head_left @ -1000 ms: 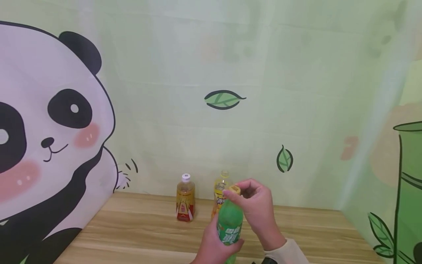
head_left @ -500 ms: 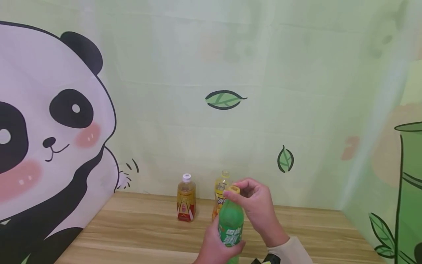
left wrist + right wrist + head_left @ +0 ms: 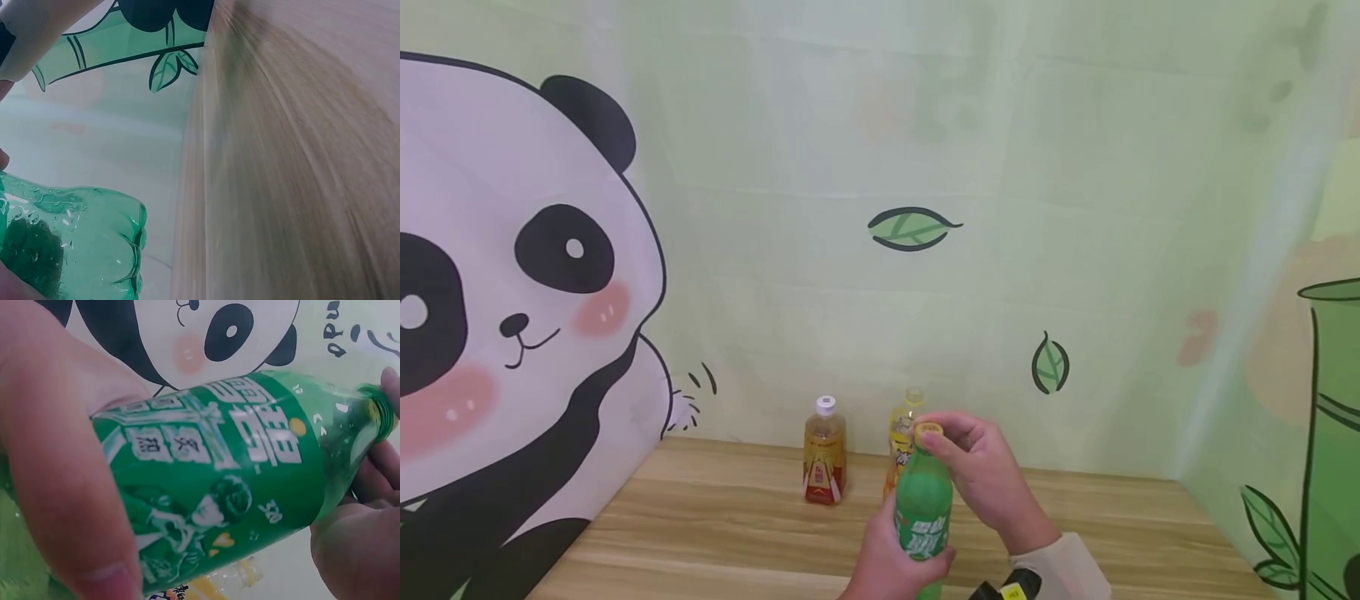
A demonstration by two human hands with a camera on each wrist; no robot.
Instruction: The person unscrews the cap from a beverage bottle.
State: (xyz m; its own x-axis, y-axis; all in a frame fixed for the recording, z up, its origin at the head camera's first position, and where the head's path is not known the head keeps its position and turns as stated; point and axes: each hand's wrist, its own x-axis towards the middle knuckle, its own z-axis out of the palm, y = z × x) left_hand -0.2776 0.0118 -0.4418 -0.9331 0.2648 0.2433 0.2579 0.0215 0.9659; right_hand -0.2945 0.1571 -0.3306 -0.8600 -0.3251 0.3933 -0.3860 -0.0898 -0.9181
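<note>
A green plastic soda bottle (image 3: 922, 492) stands roughly upright in my left hand (image 3: 895, 560), whose fingers wrap its lower half. My right hand (image 3: 992, 475) pinches the yellow cap (image 3: 928, 430) at the top between thumb and fingers. In the right wrist view the bottle's green label (image 3: 212, 469) with white lettering faces the camera, the left hand (image 3: 62, 444) crosses it, and the right hand (image 3: 356, 537) is at the neck. The left wrist view shows the clear green base (image 3: 100, 231) held off the tabletop.
Behind the hands, a bottle of amber drink with a white cap (image 3: 824, 454) stands on the wooden table (image 3: 737, 517). A yellow-labelled bottle (image 3: 901, 433) stands beside it, partly hidden by the green one. A printed panda curtain (image 3: 760, 250) hangs behind.
My right thumb has shifted round the cap's near side, from its left edge toward the front right. The left hand keeps its grip on the bottle, which has barely moved.
</note>
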